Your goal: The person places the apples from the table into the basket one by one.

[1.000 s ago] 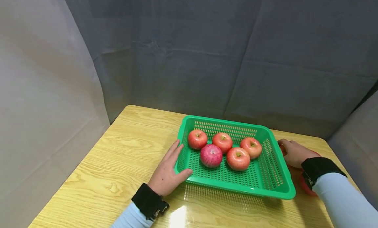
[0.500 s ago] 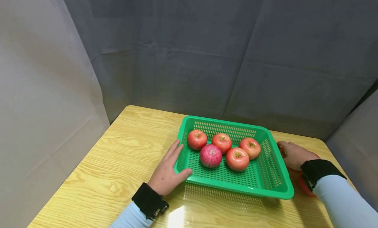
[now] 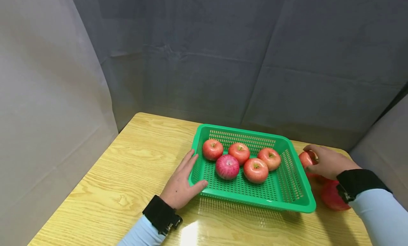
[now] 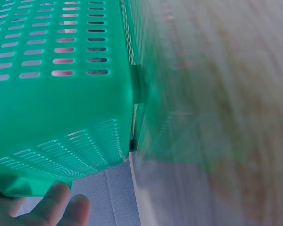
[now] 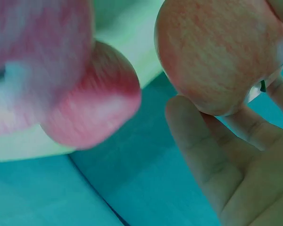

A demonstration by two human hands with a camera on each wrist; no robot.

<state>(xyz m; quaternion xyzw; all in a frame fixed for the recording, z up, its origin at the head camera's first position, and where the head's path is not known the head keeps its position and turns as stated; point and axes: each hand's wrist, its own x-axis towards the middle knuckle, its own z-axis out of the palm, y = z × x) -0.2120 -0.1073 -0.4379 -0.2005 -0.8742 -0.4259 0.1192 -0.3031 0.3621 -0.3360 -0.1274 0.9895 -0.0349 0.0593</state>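
Fingers of your right hand (image 3: 331,162) curled round a red apple (image 3: 305,160) just past the right edge of the slotted green plastic basket (image 3: 255,201); your left hand (image 3: 179,190) spread at its near-left corner. Five round red fruits (image 3: 239,154) lay inside, so work seemed advanced but unfinished. The right wrist view showed two loose reddish fruits (image 5: 96,108), only partly visible from the head.

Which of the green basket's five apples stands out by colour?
The magenta apple, front left in the green basket, darker and streaked; the other four apples are lighter orange-red.
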